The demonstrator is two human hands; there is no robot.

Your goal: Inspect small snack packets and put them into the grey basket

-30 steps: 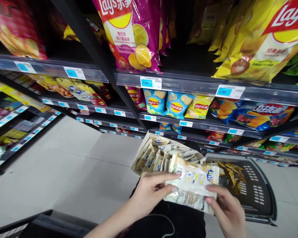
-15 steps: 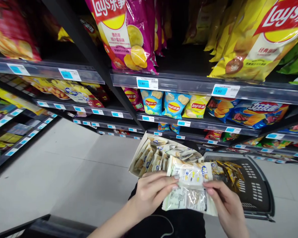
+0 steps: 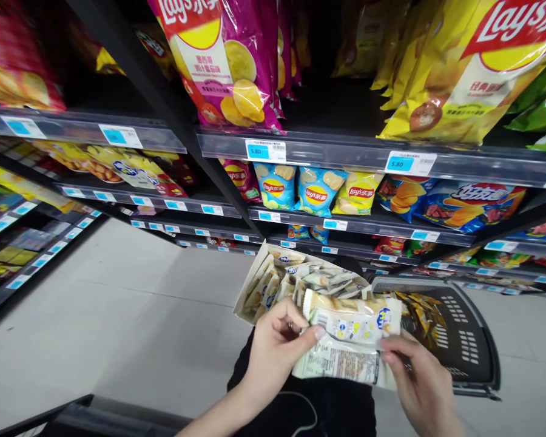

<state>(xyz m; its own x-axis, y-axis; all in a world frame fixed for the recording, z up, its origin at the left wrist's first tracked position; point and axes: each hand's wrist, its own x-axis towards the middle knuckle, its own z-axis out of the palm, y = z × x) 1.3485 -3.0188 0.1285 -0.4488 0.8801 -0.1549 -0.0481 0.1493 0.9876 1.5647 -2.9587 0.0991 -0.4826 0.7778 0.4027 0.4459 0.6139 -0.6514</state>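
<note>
A pale snack packet point(image 3: 346, 361) with printed text lies spread between my hands, back side up. My left hand point(image 3: 277, 346) pinches it at the left, thumb on the printed side and fingers curled behind the upper edge. At the right edge, my right hand point(image 3: 421, 376) grips it between thumb and fingers. The packet's upper part is folded over or a second packet overlaps it; I cannot tell which. Just beyond stands an open cardboard box point(image 3: 250, 285) holding several similar packets point(image 3: 273, 288) upright.
Right of the box is a dark shopping basket point(image 3: 468, 328) with several yellow-brown packets point(image 3: 423, 315) inside. Ahead rise black shelves with a purple chip bag point(image 3: 227, 67), yellow chip bags point(image 3: 477, 79) and small blue bags point(image 3: 318, 191). Grey floor tiles point(image 3: 155, 303) stretch to the left.
My left hand has shifted its hold, its fingers curling up to the packet's upper left edge. The packet has tilted slightly, and my right hand stays at its right edge.
</note>
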